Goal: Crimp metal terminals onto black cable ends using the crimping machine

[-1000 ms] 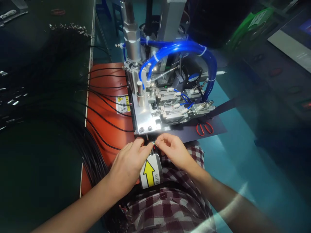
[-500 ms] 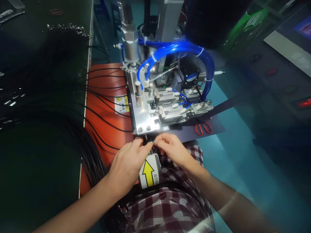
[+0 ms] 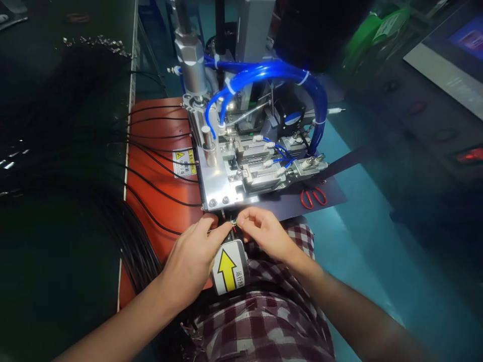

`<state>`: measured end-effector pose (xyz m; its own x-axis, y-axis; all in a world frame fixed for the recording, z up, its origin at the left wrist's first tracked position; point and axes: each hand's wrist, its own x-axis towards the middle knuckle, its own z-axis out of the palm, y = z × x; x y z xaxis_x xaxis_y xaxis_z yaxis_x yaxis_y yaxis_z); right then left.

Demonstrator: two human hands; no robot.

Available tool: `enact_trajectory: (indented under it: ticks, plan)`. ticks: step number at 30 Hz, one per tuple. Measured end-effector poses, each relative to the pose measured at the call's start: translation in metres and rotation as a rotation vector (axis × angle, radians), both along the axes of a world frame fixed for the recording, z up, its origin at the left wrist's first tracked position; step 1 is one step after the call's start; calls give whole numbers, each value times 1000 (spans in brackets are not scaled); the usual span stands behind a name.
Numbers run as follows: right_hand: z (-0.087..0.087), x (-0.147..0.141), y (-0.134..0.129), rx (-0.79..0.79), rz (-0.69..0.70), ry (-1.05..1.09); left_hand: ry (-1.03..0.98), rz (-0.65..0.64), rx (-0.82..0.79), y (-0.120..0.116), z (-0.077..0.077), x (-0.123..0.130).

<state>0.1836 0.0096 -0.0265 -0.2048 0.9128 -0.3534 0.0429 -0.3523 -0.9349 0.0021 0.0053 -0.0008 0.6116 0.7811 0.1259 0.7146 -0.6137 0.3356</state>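
Close together at the machine's front edge, both my hands meet over thin coloured wires [image 3: 234, 224], among them a red one, at a cable's end. My left hand [image 3: 196, 251] is closed, thumb and forefinger pinching beside the wires; the cable itself is mostly hidden under it. Thumb and fingertips of my right hand [image 3: 263, 230] pinch the wires' tips from the other side. Just below the fingers is a white label with a yellow arrow [image 3: 227, 271]. Behind them stands the metal machine [image 3: 221, 186] with its small cylinders.
Several black cables [image 3: 162, 162] run across the orange mat [image 3: 151, 186] into the machine's left side. A thick cable bundle [image 3: 132, 236] hangs at the left. Blue air hoses [image 3: 271, 70] arch over the machine. Red-handled scissors [image 3: 313, 198] lie right of it. A green spool [image 3: 366, 40] stands farther back.
The whole view has shifted slightly, so everything sits a little farther left. Both hands keep their pinch at the wires, with hardly any movement against the machine.
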Motion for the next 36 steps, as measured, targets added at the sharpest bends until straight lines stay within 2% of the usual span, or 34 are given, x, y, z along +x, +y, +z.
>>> enact_trajectory:
  ticks: [7,17,19,23,26,30,36]
  plan:
    - [4,-4,-4,204,-15,-328,93,-2,72,-1,-1,1]
    - [23,-9,-4,330,17,-698,174,23,98,-4,0,2]
    - [21,-8,-4,317,9,-653,147,25,82,-2,-1,2]
    - [9,-2,-3,54,6,-221,25,-2,43,1,-1,0]
    - [3,-1,-2,-50,-23,-30,-31,-14,17,2,0,0]
    - [3,-1,-1,-67,-38,29,-43,0,-26,3,3,1]
    - [0,-2,-2,16,-41,-77,11,6,-13,0,1,0]
